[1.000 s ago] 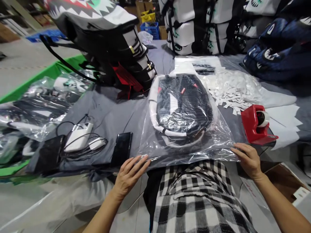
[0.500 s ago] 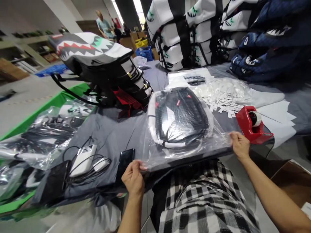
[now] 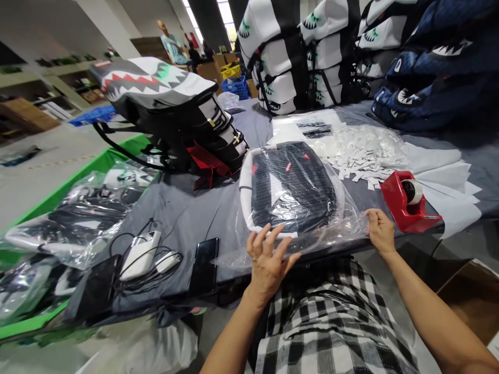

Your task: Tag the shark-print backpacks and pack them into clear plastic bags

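A black and white backpack (image 3: 298,182) lies flat inside a clear plastic bag (image 3: 343,228) at the table's front edge. My left hand (image 3: 268,259) is spread over the near edge of the plastic, fingers apart; whether it touches the film I cannot tell. At the bag's near right corner, my right hand (image 3: 379,231) pinches the plastic bag between thumb and fingers. Close to that hand sits a red tape dispenser (image 3: 409,202) with a roll of clear tape. Left of my left hand lies a black phone (image 3: 205,265).
A backpack stack (image 3: 175,104) stands behind left, more backpacks (image 3: 284,57) at the back. White paper slips (image 3: 362,156) and sheets (image 3: 452,176) lie right. A white charger (image 3: 140,257) with cables is left, beside a green-edged bin (image 3: 78,192) of bagged backpacks. A person (image 3: 171,44) is far off.
My left hand has let go of the bag's near left corner, moved right and spread its fingers. My right hand keeps its pinch. The view has shifted slightly.
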Action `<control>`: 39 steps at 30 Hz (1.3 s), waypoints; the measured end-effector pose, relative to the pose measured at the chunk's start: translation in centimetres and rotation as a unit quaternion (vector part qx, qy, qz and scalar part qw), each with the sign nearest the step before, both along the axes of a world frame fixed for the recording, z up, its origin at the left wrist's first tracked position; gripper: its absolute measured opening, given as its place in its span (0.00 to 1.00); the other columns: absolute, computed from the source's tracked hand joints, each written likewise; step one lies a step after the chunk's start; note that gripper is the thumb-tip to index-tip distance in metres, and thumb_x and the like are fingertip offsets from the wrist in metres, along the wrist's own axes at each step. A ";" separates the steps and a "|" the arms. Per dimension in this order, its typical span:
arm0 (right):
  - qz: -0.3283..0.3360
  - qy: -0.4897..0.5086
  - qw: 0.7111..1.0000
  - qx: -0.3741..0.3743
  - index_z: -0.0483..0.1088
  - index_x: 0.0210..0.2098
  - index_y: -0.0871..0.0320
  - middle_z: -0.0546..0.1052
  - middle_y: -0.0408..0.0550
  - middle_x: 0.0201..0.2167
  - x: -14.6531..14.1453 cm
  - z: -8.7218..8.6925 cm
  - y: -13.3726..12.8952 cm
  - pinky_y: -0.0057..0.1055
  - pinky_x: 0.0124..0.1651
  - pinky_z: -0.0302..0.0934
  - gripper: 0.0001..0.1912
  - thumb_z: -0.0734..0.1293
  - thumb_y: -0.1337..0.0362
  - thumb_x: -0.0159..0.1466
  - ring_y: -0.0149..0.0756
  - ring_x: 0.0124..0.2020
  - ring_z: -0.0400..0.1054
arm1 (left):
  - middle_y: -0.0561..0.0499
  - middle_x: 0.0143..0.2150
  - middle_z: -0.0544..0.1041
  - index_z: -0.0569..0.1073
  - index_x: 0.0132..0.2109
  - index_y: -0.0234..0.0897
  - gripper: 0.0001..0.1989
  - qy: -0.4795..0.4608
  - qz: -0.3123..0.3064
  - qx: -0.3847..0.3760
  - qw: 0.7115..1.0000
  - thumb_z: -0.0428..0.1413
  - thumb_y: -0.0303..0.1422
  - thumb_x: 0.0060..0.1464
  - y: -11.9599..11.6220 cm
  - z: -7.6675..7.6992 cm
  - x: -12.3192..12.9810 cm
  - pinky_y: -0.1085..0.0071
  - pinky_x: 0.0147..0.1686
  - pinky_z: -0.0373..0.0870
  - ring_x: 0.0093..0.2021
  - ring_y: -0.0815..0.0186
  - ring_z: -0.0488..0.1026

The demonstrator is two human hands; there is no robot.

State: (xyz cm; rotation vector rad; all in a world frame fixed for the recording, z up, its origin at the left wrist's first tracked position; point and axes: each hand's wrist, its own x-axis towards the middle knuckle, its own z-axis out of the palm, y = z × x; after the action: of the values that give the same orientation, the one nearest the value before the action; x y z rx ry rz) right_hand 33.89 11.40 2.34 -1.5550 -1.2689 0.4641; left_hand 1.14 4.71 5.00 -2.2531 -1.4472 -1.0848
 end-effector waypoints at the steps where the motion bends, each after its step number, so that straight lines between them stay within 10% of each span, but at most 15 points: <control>1: 0.001 0.003 1.000 0.000 0.69 0.33 0.54 0.63 0.37 0.11 0.0 -0.1 0.0 0.30 0.23 0.54 0.30 0.58 0.33 0.63 0.32 0.15 0.58 | 0.42 0.60 0.73 0.74 0.48 0.43 0.14 0.022 -0.006 -0.013 1.000 0.63 0.40 0.56 0.2 0.1 0.8 0.46 0.65 0.49 0.65 0.48 0.62; 7: 0.010 0.029 1.000 0.001 0.69 0.32 0.54 0.63 0.36 0.12 0.3 -0.4 -0.1 0.30 0.23 0.55 0.30 0.59 0.33 0.63 0.32 0.15 0.58 | 0.36 0.57 0.74 0.69 0.47 0.37 0.19 0.018 0.043 -0.092 0.995 0.66 0.40 0.53 1.9 0.1 1.4 0.46 0.60 0.59 0.62 0.45 0.65; 23: 0.017 0.023 1.000 0.009 0.69 0.32 0.54 0.62 0.37 0.12 0.7 -0.2 0.4 0.29 0.22 0.54 0.29 0.59 0.34 0.63 0.31 0.14 0.56 | 0.50 0.45 0.81 0.74 0.37 0.41 0.03 -0.021 -0.085 -0.112 0.990 0.58 0.30 0.61 3.0 1.8 0.1 0.53 0.59 0.55 0.57 0.57 0.70; 30: 0.006 0.035 0.999 -0.031 0.69 0.28 0.55 0.61 0.36 0.10 1.4 -0.6 2.4 0.28 0.19 0.49 0.28 0.62 0.35 0.59 0.30 0.13 0.54 | 0.51 0.38 0.81 0.75 0.25 0.42 0.11 -0.079 -0.185 -0.367 0.908 0.61 0.37 0.55 8.4 3.5 -0.7 0.59 0.51 0.64 0.45 0.59 0.74; 39: 0.024 -0.191 0.980 -0.052 0.73 0.30 0.55 0.75 0.45 0.21 3.7 2.4 0.3 0.31 0.28 0.59 0.26 0.58 0.40 0.65 0.36 0.22 0.67 | 0.50 0.33 0.81 0.79 0.26 0.45 0.09 -0.115 -0.226 -0.391 0.885 0.61 0.40 0.53 9.3 2.9 -1.0 0.62 0.50 0.67 0.44 0.56 0.75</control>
State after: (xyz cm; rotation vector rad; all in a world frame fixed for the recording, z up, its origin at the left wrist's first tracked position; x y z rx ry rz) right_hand 37.59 11.74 4.71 -1.7609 -1.5980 0.2717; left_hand 0.19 13.96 7.86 -3.2533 -1.7201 -1.0222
